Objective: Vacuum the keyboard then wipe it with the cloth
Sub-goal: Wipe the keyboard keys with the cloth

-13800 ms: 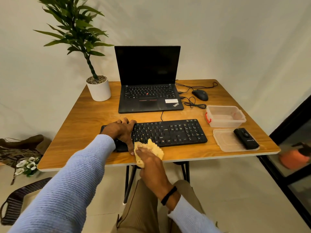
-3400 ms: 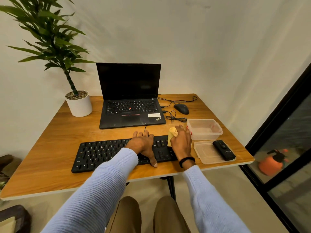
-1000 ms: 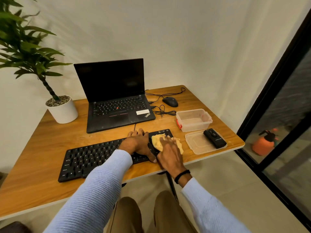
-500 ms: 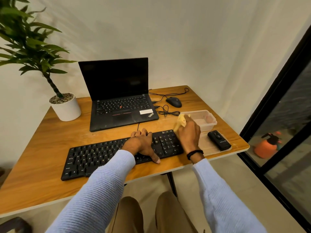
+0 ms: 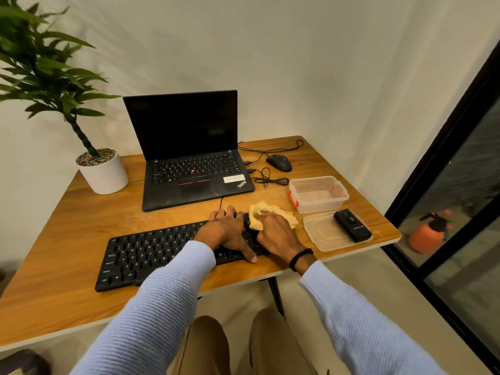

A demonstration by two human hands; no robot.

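While the left hand point(image 5: 226, 234) presses flat on the keyboard point(image 5: 151, 253) and the right hand point(image 5: 276, 236) clutches the cloth point(image 5: 273, 211), hard wiping could snag keycaps.

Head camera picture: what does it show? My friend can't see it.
A person's right hand presses a yellow cloth onto the right end of a black keyboard while the left hand rests on the keys. A laptop, potted plant and clear box share the wooden table.
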